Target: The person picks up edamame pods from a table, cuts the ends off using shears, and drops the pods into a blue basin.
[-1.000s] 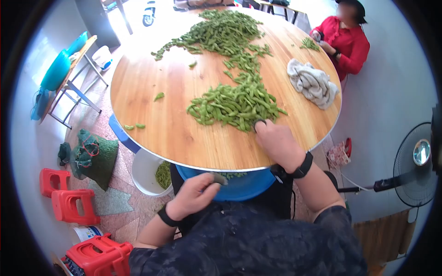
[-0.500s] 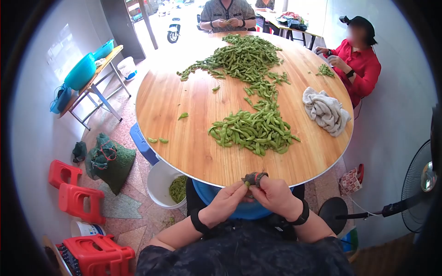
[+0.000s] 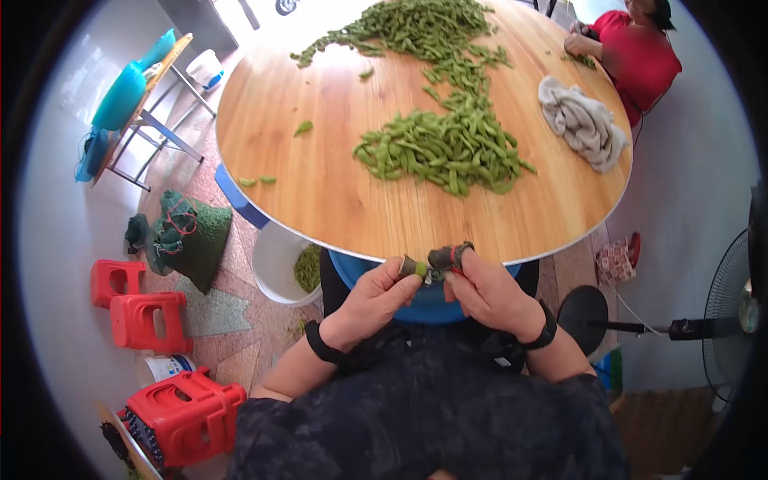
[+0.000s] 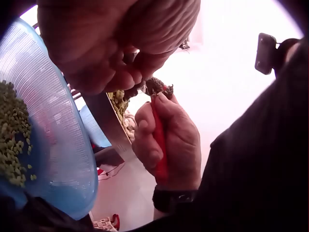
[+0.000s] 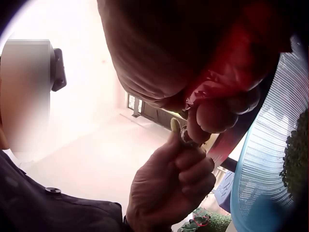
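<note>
Over a blue basket at the table's near edge, my two hands work close together, fingertips almost meeting. My left hand pinches a green soybean pod between thumb and forefinger, with a dark wrap around a digit. My right hand curls around a long red object lying along the palm; its kind is hidden by the fingers. A dark wrap covers a digit of that hand too. Shelled green beans lie inside the basket.
On the round wooden table lie a near pile of pods, a bigger far pile and a grey cloth. A white bucket stands below left, near red stools. A fan and a person in red are at right.
My right hand has come back from the near pod pile to meet the left over the basket. Since half a second ago the hands have drawn slightly apart. The head view has shifted.
</note>
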Available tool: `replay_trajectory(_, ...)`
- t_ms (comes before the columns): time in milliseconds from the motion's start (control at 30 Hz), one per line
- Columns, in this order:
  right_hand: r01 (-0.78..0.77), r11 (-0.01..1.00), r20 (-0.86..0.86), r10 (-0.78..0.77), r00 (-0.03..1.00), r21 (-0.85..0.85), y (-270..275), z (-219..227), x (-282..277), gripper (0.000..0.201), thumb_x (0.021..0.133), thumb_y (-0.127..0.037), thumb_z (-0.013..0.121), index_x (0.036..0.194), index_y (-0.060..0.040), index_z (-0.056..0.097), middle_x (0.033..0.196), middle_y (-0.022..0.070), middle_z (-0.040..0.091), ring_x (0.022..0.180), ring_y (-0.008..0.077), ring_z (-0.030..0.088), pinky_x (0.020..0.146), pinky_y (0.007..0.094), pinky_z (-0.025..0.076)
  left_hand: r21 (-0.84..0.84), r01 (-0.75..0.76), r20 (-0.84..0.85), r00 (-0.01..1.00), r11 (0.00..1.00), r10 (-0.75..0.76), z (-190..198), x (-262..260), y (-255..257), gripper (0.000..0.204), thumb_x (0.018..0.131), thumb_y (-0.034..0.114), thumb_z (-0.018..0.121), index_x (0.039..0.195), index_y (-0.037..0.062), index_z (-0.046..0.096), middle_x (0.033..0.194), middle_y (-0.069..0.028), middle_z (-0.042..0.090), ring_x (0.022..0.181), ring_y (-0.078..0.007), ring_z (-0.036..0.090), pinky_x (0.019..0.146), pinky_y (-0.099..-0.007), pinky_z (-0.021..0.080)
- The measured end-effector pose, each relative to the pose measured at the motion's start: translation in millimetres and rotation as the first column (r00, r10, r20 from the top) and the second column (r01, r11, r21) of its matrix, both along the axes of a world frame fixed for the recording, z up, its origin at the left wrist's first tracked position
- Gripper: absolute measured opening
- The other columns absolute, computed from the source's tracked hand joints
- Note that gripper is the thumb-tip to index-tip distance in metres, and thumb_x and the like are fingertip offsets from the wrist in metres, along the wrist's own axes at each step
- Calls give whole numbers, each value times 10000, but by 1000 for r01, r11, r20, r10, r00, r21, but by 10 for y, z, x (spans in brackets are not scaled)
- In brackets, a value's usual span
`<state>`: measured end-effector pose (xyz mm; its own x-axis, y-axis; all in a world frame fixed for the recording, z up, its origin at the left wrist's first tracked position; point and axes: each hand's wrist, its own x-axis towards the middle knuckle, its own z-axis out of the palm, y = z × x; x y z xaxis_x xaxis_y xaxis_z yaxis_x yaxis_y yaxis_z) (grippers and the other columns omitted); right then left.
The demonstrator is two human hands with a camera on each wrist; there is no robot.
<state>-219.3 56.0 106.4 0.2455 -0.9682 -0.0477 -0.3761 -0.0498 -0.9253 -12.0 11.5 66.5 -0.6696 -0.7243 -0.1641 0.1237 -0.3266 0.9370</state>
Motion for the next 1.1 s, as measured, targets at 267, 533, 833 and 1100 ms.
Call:
replay_trajectory(267,-62,998,37,62,997,3,59,-252,43,146,866,-96,493,902,9,399,666,203,534,621,399,567,547,433,434,-235,82,176,984,969,-40,-147,54,62,75,966,100,539,969,30,563,850,59,509,752,-32,421,659,-199,373)
replay_trajectory(533,-94,994,-104,87,991,-57,74,-220,55,170,855,-70,493,967,18,401,671,225,549,659,431,581,553,466,440,-645,146,377,915,750,146,-41,45,66,142,892,74,618,823,7,512,713,-67,476,645,-136,444,569,-276,381)
replay_trajectory(833,-93,981,-42,87,995,-168,83,-301,83,151,867,-38,485,1008,-12,436,631,208,518,622,430,567,534,453,447,-296,164,266,960,941,-84,-46,65,12,123,934,88,563,831,27,534,706,-7,507,618,-122,484,559,-294,396)
replay_trajectory(1100,-113,993,61,115,992,-24,-56,-235,38,164,859,-40,503,1023,-47,497,663,121,566,573,321,594,482,393,462,600,263,-292,951,756,-99,5,-11,-92,123,964,184,552,910,75,568,731,18,524,655,-77,473,620,-224,405)
